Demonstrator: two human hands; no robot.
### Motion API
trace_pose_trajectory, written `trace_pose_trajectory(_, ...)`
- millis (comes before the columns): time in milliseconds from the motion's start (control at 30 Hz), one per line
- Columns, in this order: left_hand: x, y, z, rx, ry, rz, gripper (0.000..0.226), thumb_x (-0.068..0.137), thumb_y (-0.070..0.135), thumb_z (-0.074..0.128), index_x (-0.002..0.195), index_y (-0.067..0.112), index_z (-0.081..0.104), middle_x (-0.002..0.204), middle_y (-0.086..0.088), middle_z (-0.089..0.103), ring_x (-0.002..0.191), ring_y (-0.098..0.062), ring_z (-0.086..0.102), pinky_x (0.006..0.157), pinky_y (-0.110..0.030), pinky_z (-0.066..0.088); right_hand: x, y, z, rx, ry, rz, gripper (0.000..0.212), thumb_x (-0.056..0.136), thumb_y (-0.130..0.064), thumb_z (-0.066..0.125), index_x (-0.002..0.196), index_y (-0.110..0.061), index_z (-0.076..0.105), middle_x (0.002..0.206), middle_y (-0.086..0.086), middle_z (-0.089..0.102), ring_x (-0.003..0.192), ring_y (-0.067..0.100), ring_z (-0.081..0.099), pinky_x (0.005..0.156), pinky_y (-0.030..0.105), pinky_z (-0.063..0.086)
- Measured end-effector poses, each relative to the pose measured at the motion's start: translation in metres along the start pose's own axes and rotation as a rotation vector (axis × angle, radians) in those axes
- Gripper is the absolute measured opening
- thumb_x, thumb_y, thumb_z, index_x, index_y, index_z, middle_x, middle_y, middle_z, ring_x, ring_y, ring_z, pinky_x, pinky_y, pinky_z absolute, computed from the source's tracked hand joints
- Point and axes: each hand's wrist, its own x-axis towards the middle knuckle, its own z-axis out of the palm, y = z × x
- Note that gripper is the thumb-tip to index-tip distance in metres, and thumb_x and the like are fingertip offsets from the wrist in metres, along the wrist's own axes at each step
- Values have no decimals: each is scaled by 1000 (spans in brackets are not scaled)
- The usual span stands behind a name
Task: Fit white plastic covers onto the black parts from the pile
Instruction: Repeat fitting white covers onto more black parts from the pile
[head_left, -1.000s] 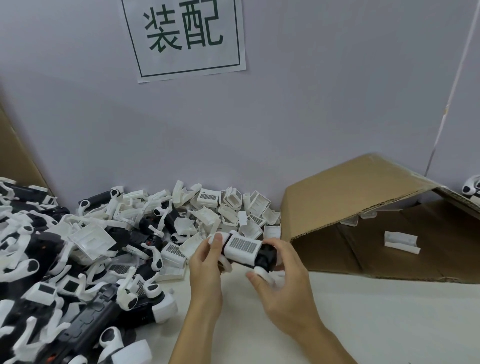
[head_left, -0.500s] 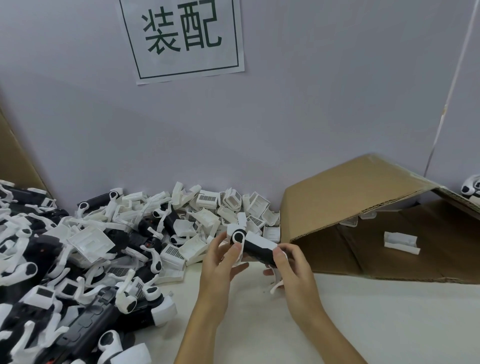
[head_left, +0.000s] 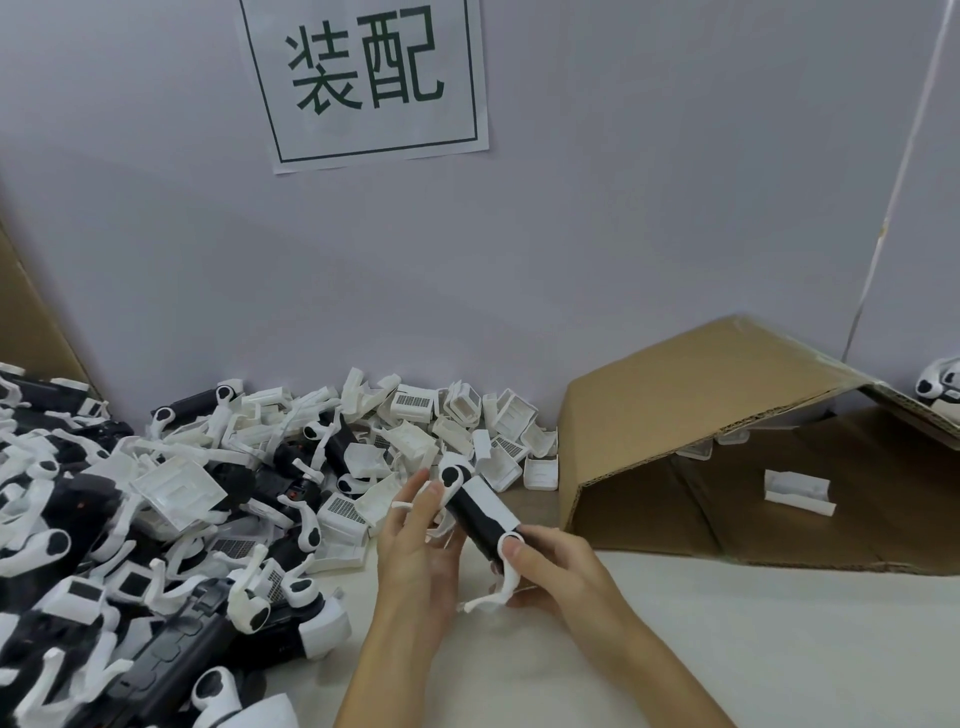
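A black part (head_left: 475, 517) with a white cover on its upper side is held tilted above the table, its round white end pointing up and away. My right hand (head_left: 550, 569) grips its near end, thumb on the white cap, and a thin curved white arm hangs below that hand. My left hand (head_left: 418, 540) supports the far end with nearly straight fingers along its left side. A pile of black parts (head_left: 104, 597) fills the left. Loose white covers (head_left: 415, 436) lie heaped behind my hands.
A flattened cardboard box (head_left: 691, 410) lies tilted at the right, with one white cover (head_left: 797, 491) on its inner flap. A paper sign (head_left: 363, 78) hangs on the grey wall. Another assembled piece (head_left: 937, 387) shows at the right edge. The white tabletop (head_left: 727, 639) lies under my hands.
The part was turned from lying level with its barcode label up to tilted with the round end up. Both hands shifted their hold and rose slightly with it.
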Motion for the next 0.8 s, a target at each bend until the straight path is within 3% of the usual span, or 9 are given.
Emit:
trace_pose_trajectory(167,1,1,-4,182,106,14,6,87,29,68,87,27,73,82,2,66,82,-14,61,74,-35,49,1,-6,3,82,97,96,36,84,-51,72,69,-18,72,75,7,67,76,23,67,75,37,56)
trace_pose_trajectory(200,2,2,-5,242,146,55,14,93,31,62,86,29,74,87,3,66,87,-14,61,76,-36,48,2,-8,5,106,153,153,38,85,-50,69,67,-17,73,75,8,68,74,24,68,73,36,56)
trace_pose_trajectory(367,5,5,-10,329,309,191,21,103,21,44,113,22,63,121,-4,59,113,-19,54,86,-37,45,11,-22,16,319,313,445,21,90,-23,67,96,-3,67,83,14,70,66,30,65,65,39,62)
trace_pose_trajectory(500,5,3,-12,354,348,186,23,104,18,41,117,21,60,122,-6,58,115,-20,52,85,-39,45,34,-89,5,673,258,66,23,89,-11,49,108,-5,61,101,12,68,58,23,54,62,34,56)
trace_pose_trajectory(567,5,3,-12,360,338,180,24,104,18,41,116,21,61,117,-5,59,113,-21,52,83,-39,47,44,-127,-20,868,338,-148,40,101,-32,47,130,-6,53,122,20,61,86,30,65,80,42,58)
trace_pose_trajectory(633,5,2,-12,366,322,171,23,104,17,41,113,21,62,116,-6,60,111,-20,53,83,-40,47,45,-145,-43,942,409,-204,73,101,-51,44,155,-7,23,146,28,40,133,43,47,108,53,44)
trace_pose_trajectory(667,5,2,-12,368,308,161,22,103,16,42,110,21,63,115,-6,60,111,-21,53,83,-40,47,43,-141,-46,898,450,-202,77,101,-51,45,158,-8,15,152,26,34,140,43,38,111,53,40)
trace_pose_trajectory(733,5,1,-10,381,288,143,21,102,14,45,102,23,64,114,-7,62,108,-21,55,81,-40,48,33,-109,-32,746,555,-149,56,105,-38,45,151,-9,34,141,19,52,127,36,55,98,42,49)
trace_pose_trajectory(800,4,0,-9,389,278,127,22,100,12,46,99,20,66,110,-9,64,99,-21,59,76,-39,50,20,-61,-6,532,565,-95,27,105,-21,45,126,-9,59,110,15,69,92,26,71,73,28,54)
